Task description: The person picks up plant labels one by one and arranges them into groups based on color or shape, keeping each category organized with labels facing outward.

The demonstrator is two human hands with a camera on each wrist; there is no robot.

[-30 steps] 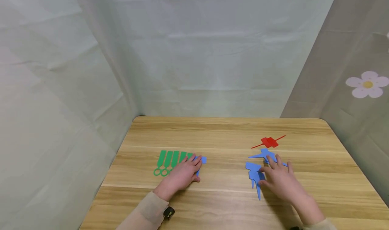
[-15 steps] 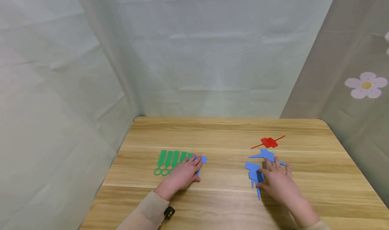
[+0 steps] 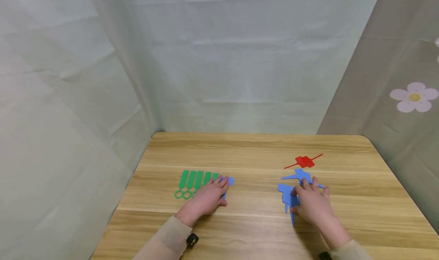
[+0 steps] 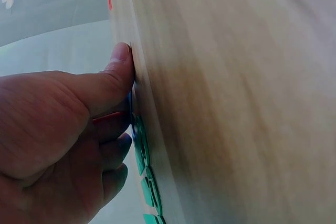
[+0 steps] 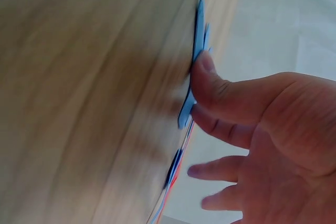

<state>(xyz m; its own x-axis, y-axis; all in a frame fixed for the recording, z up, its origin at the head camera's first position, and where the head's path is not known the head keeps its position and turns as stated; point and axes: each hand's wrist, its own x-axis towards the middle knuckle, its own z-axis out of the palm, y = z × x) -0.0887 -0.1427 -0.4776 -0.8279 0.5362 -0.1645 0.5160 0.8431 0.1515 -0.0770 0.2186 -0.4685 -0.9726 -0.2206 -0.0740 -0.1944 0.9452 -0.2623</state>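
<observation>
My left hand (image 3: 205,199) lies with fingers stretched over a blue T-shaped plant label (image 3: 231,181), at the right end of a row of green ring-ended tags (image 3: 190,180). Its palm hides part of that row. On the right, thumb and index finger of my right hand (image 3: 313,208) pinch the edges of a blue plant label (image 5: 185,111), which overlaps another blue label (image 3: 283,187). Its other fingers are spread. Just beyond them, more blue labels (image 3: 299,174) lie crossed, partly covered by the fingertips.
Two red thin-stemmed tags (image 3: 305,161) overlap behind the blue labels. The wooden table (image 3: 219,149) has rounded far corners. Pale cloth (image 3: 240,69) hangs behind and at the left, and a grey cloth with a flower print (image 3: 414,97) at the right.
My right hand has shifted slightly left, its thumb and index finger closing on the blue label's edges. The left hand stays put.
</observation>
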